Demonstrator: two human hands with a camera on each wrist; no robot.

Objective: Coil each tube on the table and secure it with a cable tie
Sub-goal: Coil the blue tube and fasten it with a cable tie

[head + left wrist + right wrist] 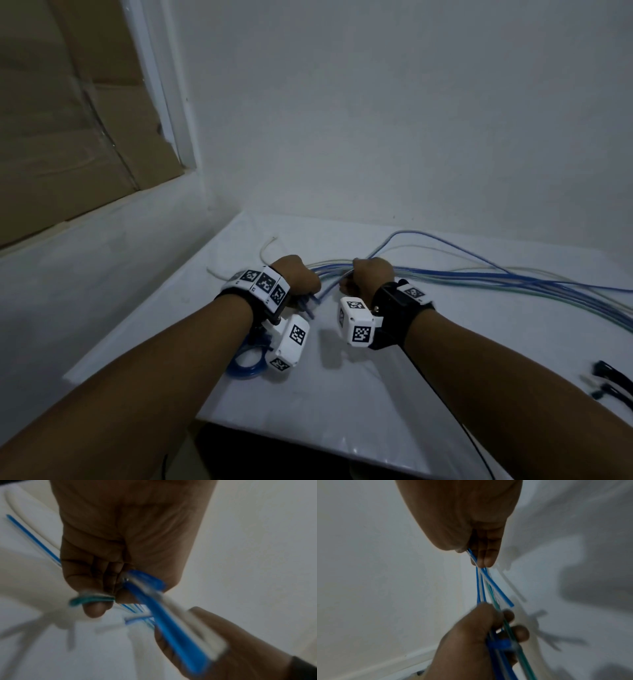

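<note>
Both hands were bunched up near the table's point(329, 394) back left. The left hand point(297, 278) was curled round the short ends of the tubes point(513, 284), and the right hand point(371, 278) pinched a few strands just beside it. From both grips the tubes ran long-ways off to the right, so the right hand sat nearer the loose length (probably the one to feed the coil). The head view alone showed a coil point(247, 363) already lying under the left wrist and cable ties point(613, 380) well off right. The wrist views showed the green tube point(494, 601) hooked over a left finger.
</note>
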